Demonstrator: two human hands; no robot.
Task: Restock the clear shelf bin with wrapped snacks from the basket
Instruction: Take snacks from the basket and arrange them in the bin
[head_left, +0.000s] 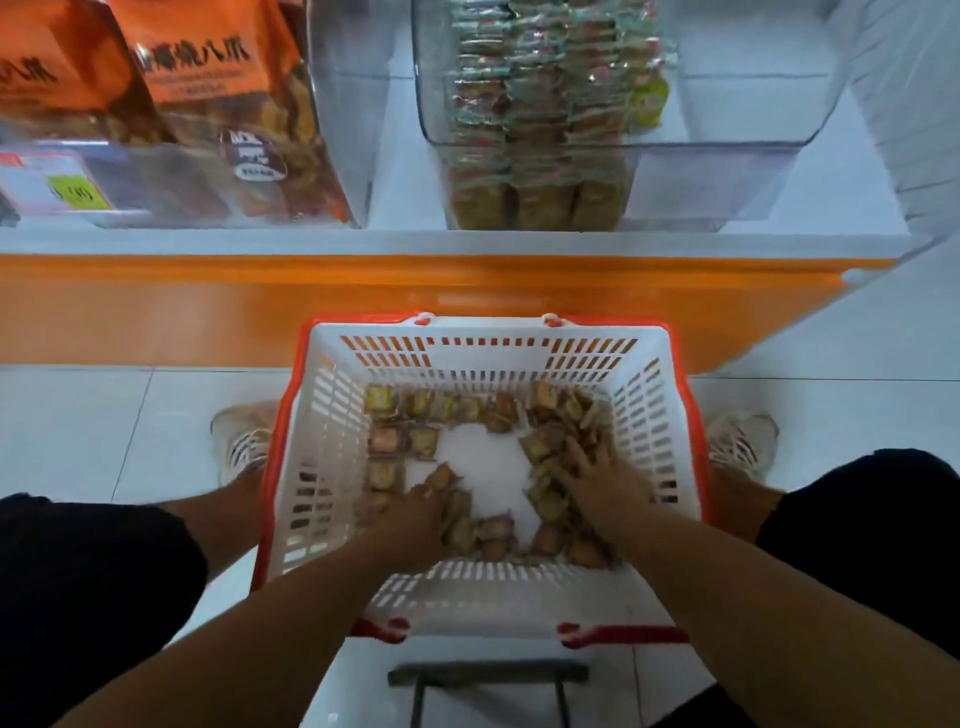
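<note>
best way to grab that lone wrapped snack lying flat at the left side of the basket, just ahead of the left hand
Probably from straight above, pinching the wrapped snack across its two side edges. It lies flat on the basket floor with packs ahead of and behind it, and the left hand is nearest. Its seams are too blurred to pick out.

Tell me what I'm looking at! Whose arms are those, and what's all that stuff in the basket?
The camera sits on a person's head and looks down, so you see their own arms. They crouch at a white basket on the floor. Inside lie small wrapped snacks. The left hand and right hand are both down among them, gathering some; how tightly they grip is unclear. On the shelf above stands a clear bin, partly filled with stacked snacks. Orange bags fill the bin beside it.
</note>
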